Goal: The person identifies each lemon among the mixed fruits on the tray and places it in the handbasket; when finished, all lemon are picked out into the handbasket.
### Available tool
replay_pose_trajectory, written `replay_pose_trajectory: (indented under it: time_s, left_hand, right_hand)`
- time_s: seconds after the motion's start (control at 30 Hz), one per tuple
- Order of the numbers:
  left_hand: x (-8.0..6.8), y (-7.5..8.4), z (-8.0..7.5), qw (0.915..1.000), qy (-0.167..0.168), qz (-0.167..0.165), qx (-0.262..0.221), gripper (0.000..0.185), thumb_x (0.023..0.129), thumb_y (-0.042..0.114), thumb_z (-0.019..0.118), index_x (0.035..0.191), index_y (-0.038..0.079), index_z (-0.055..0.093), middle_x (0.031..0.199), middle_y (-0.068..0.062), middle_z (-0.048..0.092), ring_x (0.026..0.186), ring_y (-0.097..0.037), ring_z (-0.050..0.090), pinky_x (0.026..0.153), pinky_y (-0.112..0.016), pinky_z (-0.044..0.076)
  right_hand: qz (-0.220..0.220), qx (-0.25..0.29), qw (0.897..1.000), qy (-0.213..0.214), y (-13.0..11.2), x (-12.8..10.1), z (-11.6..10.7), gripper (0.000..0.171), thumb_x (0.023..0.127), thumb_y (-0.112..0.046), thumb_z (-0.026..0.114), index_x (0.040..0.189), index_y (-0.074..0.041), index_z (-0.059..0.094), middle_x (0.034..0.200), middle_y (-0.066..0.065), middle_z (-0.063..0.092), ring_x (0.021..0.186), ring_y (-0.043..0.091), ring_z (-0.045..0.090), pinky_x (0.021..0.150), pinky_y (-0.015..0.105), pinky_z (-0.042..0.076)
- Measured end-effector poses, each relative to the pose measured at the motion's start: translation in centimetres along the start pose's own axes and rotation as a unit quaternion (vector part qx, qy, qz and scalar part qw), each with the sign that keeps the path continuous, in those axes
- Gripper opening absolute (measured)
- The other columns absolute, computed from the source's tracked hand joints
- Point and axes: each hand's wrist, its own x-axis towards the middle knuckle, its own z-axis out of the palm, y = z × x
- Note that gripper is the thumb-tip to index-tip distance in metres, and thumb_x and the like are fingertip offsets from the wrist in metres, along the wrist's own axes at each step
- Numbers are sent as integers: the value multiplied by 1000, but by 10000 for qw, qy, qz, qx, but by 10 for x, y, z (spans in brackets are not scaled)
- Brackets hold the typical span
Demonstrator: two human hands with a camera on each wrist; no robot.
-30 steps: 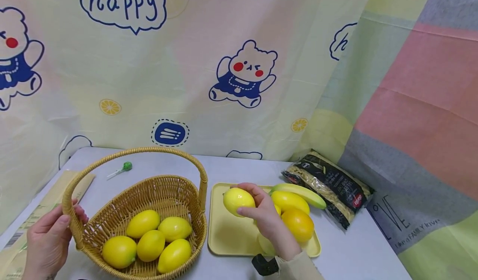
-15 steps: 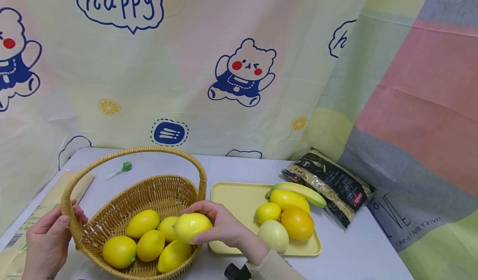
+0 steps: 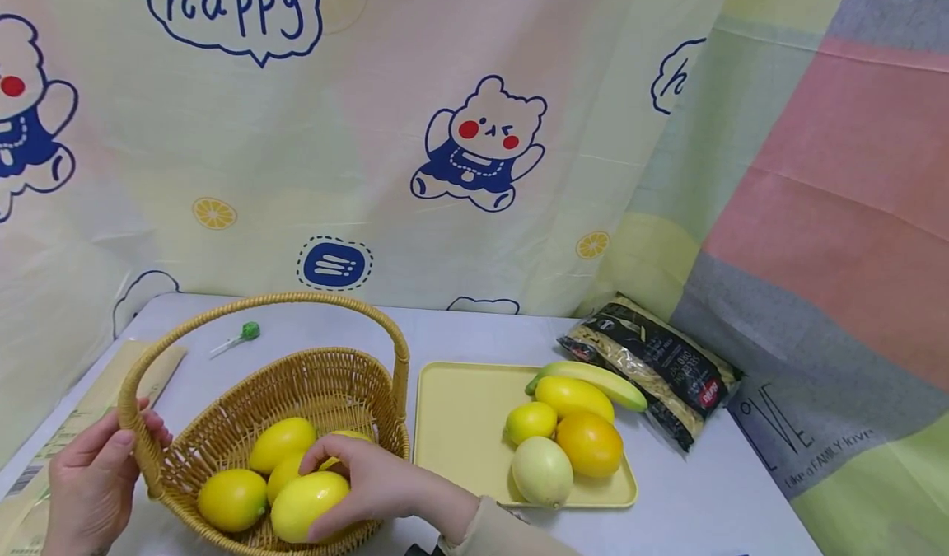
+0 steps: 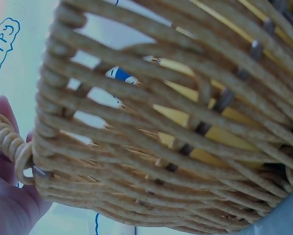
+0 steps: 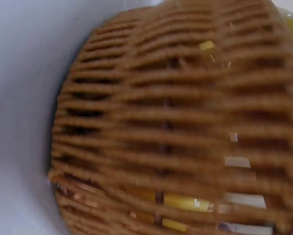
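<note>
My left hand (image 3: 92, 482) grips the left base of the handle (image 3: 141, 432) of a wicker basket (image 3: 296, 366); the left wrist view shows part of that hand (image 4: 14, 196) beside the woven wall (image 4: 136, 147). Inside the basket, my right hand (image 3: 378, 486) holds a lemon (image 3: 307, 506) between thumb and fingers, above other lemons. Several lemons lie there, among them one at the left (image 3: 232, 500) and one farther back (image 3: 282, 446); others are partly hidden by the hand. The right wrist view is mostly the basket's outer wall (image 5: 170, 107), blurred.
Right of the basket, a yellow tray (image 3: 455, 424) bears a lemon (image 3: 530, 422), a pale round fruit (image 3: 542, 472), an orange fruit (image 3: 589, 444), a yellow oval fruit (image 3: 574, 399) and a banana (image 3: 593, 383). A black-labelled bag (image 3: 652, 366) lies behind. A green lollipop (image 3: 250, 331) lies behind the basket.
My right hand has carried the lemon leftward from over the tray, across the basket's right rim and down among the other lemons. The left hand has stayed on the handle.
</note>
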Motion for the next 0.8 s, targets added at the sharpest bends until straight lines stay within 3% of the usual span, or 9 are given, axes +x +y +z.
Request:
replay_pose_trajectory:
  time_s: [0.13, 0.27, 0.37, 0.47, 0.6, 0.8]
  left_hand:
    - [0, 1, 0, 10000, -11, -10, 25, 29, 93, -9, 41, 116, -12, 57, 88, -16, 67, 75, -22, 64, 72, -27, 55]
    - [0, 1, -1, 9996, -188, 19, -227, 29, 93, -10, 39, 117, -13, 56, 89, -18, 67, 76, -23, 64, 73, -28, 55]
    - [0, 1, -1, 9995, -175, -7, -250, 29, 93, -10, 39, 117, -13, 56, 89, -18, 67, 76, -23, 64, 73, -28, 55]
    - [0, 1, -1, 9996, -166, -15, -236, 29, 93, -10, 39, 116, -13, 57, 89, -17, 67, 76, -23, 64, 72, -28, 55]
    - [0, 1, -1, 9998, -124, -27, -151, 29, 93, -9, 40, 116, -12, 57, 89, -17, 67, 75, -23, 64, 72, -28, 55]
    - [0, 1, 0, 9998, -108, -34, -138, 29, 93, -9, 40, 116, -12, 57, 89, -17, 67, 75, -23, 64, 72, -28, 55]
  right_hand:
    - [38, -668, 9977, 61, 1, 6, 7, 42, 73, -8, 77, 107, -14, 52, 106, -13, 54, 92, -5, 53, 80, 14, 45]
    - [43, -934, 9953, 249, 4, 8, 10, 44, 76, -13, 76, 115, -14, 54, 116, -11, 57, 109, -1, 51, 91, 16, 43]
    - [46, -530, 9972, 531, 5, 8, 11, 48, 77, -9, 75, 120, -10, 54, 124, -6, 55, 118, 3, 49, 96, 17, 41]
    - [-84, 133, 9966, 805, 5, 7, 10, 49, 76, -2, 73, 121, -5, 53, 124, 1, 56, 117, 6, 51, 94, 17, 42]
    - [-319, 707, 9920, 997, 4, 2, 6, 48, 77, 2, 71, 121, -2, 51, 125, 9, 56, 115, 11, 53, 93, 19, 44]
    - [-717, 1569, 9783, 1144, 4, -11, -4, 48, 77, 9, 67, 121, 0, 50, 123, 9, 56, 117, 26, 53, 96, 27, 45]
